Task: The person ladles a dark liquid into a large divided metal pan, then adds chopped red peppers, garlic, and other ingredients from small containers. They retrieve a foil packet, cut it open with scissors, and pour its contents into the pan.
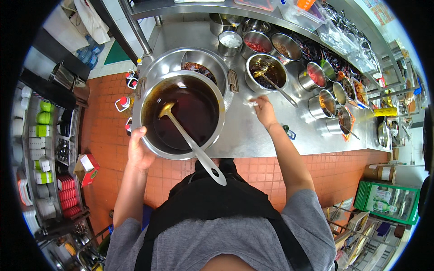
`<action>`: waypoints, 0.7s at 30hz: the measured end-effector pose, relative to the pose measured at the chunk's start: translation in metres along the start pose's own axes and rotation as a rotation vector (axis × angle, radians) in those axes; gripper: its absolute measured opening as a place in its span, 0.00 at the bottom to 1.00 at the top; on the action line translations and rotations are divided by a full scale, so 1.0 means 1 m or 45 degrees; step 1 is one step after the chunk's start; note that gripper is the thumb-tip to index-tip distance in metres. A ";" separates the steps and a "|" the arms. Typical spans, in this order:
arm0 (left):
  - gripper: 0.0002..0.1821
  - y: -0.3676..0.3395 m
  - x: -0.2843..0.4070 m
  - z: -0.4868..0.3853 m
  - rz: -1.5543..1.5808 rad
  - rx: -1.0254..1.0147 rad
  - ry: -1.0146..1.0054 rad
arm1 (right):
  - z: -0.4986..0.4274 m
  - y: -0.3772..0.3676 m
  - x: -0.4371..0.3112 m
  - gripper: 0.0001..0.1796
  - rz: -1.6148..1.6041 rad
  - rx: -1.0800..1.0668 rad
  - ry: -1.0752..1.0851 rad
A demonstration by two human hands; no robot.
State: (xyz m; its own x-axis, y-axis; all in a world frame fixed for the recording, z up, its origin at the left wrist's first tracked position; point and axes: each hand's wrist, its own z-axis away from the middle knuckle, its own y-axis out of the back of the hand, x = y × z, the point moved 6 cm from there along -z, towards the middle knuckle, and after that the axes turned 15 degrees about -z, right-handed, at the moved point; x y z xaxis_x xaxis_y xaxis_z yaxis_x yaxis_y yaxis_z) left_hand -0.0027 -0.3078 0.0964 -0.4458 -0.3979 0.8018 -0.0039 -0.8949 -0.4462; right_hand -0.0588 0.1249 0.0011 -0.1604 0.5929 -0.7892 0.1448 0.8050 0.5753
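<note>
My left hand (pixel 139 147) grips the near left rim of a large steel pot (pixel 220 123). Dark brown liquid (pixel 193 123) fills part of this pot, and a steel ladle (pixel 200 150) leans in it with the handle over the near rim. Behind it, partly covered by it, stands a wide steel pot with a divider (pixel 162 64) and dark red chilli-like contents. Above the steel counter, my right hand (pixel 265 111) pinches a crumpled white tissue or wipe (pixel 251 102). Just beyond that hand is a smaller pot (pixel 252 83) of dark sauce with a second ladle (pixel 279 89).
Steel containers line the counter's back, among them one of white contents (pixel 230 40) and one of red pieces (pixel 256 44). A steel shelf (pixel 217 8) overhangs the back edge. Red-capped jugs (pixel 124 101) stand left of the counter. A dark green object (pixel 289 132) lies near the front.
</note>
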 end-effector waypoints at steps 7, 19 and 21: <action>0.32 -0.033 -0.010 0.007 -0.100 -0.093 0.082 | -0.075 0.042 -0.232 0.20 -0.470 -0.224 0.477; 0.35 -0.042 -0.031 0.003 -0.062 -0.059 0.187 | -0.044 0.036 -0.261 0.22 0.006 -0.654 0.644; 0.31 -0.051 -0.032 -0.003 -0.038 -0.056 0.169 | -0.023 0.054 -0.253 0.22 0.068 -0.549 0.577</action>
State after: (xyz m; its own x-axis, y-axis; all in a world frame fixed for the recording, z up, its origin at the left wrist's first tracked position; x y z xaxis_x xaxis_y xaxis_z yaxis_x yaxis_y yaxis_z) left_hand 0.0089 -0.2487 0.0923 -0.5591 -0.3383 0.7569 -0.0568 -0.8952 -0.4421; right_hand -0.0327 0.0194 0.2367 -0.5758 0.5070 -0.6414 -0.2272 0.6543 0.7213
